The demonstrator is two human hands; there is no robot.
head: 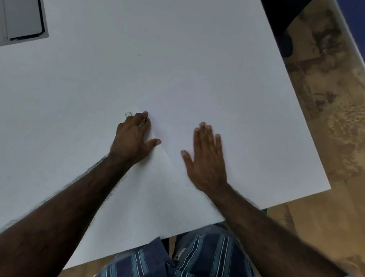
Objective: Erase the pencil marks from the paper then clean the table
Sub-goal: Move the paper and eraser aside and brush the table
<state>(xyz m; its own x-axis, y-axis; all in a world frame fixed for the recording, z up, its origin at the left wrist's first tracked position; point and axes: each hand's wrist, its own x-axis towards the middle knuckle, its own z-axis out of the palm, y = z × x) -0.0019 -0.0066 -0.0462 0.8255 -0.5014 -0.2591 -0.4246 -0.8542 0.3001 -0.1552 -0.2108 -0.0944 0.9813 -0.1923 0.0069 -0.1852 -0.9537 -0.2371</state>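
No pencil marks show on the white paper sheet [175,159]; left hand [133,139] grips a small white eraser [128,114], right hand [206,160] lies flat, fingers straight; cleaning the white counter [140,47] seems left.

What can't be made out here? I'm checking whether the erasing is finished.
Head view only:
- Pencil marks on the paper: too faint to tell.
- Small pale object, maybe an eraser: mostly hidden by left hand fingers.
- Right hand: motion-blurred.
- Grey item: cut off top-left.
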